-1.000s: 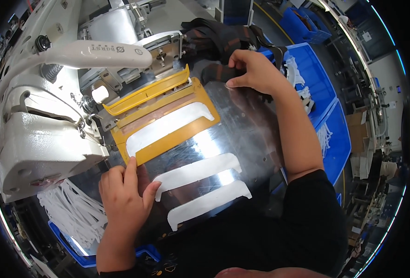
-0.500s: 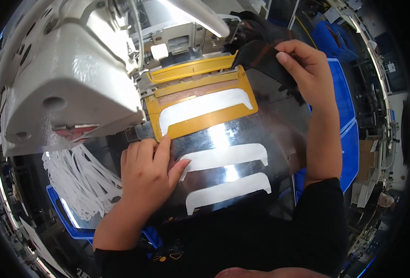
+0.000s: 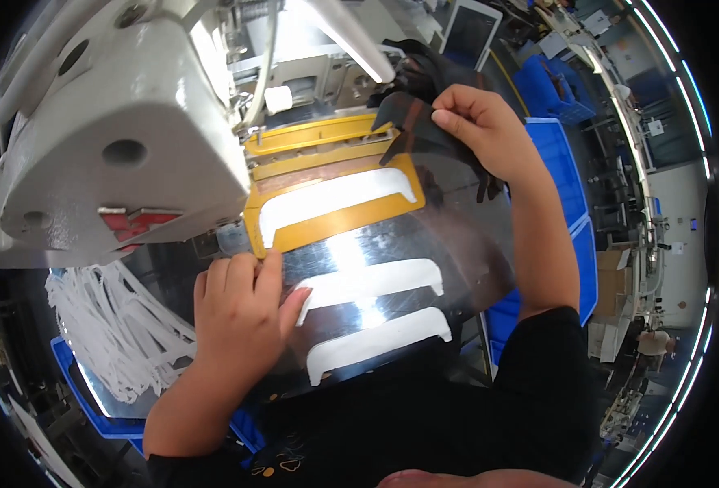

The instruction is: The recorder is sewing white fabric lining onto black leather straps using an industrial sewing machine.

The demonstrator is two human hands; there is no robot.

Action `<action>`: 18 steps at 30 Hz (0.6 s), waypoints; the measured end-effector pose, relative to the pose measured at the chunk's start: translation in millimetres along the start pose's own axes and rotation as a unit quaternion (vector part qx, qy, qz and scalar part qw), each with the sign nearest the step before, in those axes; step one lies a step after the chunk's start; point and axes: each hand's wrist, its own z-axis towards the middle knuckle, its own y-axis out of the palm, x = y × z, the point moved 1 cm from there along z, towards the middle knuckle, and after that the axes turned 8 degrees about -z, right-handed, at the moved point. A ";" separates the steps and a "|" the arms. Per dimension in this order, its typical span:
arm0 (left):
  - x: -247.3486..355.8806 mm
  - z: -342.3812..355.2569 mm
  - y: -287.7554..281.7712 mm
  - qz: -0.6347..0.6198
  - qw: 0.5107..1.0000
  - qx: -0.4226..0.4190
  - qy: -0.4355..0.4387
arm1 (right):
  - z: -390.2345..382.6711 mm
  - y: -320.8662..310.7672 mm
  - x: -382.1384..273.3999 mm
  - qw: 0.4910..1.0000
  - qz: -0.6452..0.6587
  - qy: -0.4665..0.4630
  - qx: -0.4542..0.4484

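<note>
My right hand pinches a thin dark collar-shaped piece between thumb and fingers. The piece's free end hangs over the upper right of a yellow template plate. On that plate lies a white curved strip with down-turned ends. My left hand rests with fingers stretched out, its index tip at the plate's lower left corner. Its thumb reaches the left end of a second white strip. Nearer to me a third white strip lies on the shiny metal table.
A large white sewing machine head fills the left. Behind the plate runs a yellow clamp bar. Dark pieces are heaped behind my right hand. White cut strips hang at lower left; blue bins stand at right.
My right hand has brought the dark piece left and down, its end now over the plate's corner. My left hand stays by the plate. The whole view has shifted slightly.
</note>
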 end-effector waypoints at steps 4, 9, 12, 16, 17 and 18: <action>1.2 -2.0 2.4 0.000 1.000 -0.018 -0.007 | 6.1 -22.5 64.3 0.999 0.008 0.019 0.044; -0.7 -0.9 2.8 0.001 1.000 -0.013 -0.005 | 3.6 -35.3 80.8 0.994 -0.058 0.008 0.093; 1.3 -0.4 3.0 0.004 1.000 -0.013 -0.004 | -6.3 -53.4 41.9 0.985 0.126 -0.026 0.117; 1.2 -3.1 4.1 0.002 1.000 -0.007 -0.016 | -19.1 -79.3 -10.3 0.965 0.205 -0.120 0.114; 0.8 -4.0 4.3 0.002 1.000 -0.007 -0.013 | -18.0 -73.5 -26.4 0.967 0.182 -0.141 0.105; -0.1 -5.1 4.3 0.001 1.000 -0.006 -0.012 | -15.0 -58.4 -40.6 0.969 0.159 -0.163 0.095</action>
